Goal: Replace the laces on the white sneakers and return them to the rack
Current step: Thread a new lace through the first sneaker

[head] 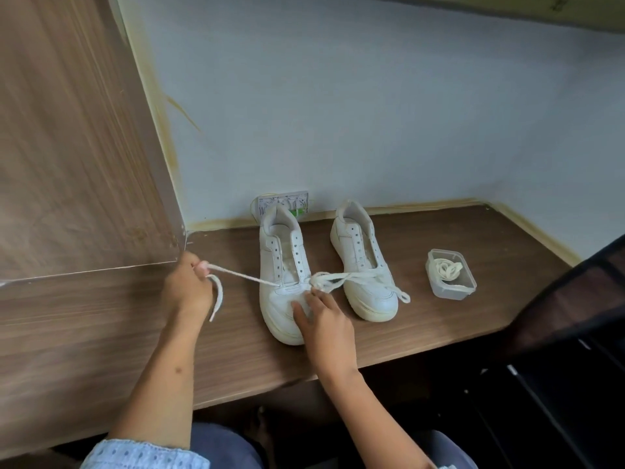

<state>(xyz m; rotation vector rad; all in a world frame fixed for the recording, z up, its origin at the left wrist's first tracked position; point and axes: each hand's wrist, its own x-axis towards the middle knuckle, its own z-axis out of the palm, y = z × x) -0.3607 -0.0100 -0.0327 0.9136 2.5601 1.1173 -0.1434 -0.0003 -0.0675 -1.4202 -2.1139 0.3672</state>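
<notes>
Two white sneakers stand side by side on the wooden desk, toes toward me. A cream lace runs through the lowest eyelets of the left sneaker. My left hand pinches one end of that lace and holds it taut out to the left, the tip hanging below the fingers. My right hand rests on the left sneaker's toe, fingers touching the bunched lace there. The lace's other part lies across the toe of the right sneaker, which shows bare eyelets.
A small clear plastic tub with a coiled lace inside sits right of the sneakers. A wall socket plate is behind the left sneaker. A wooden panel rises at the left. A dark chair edge is at the right.
</notes>
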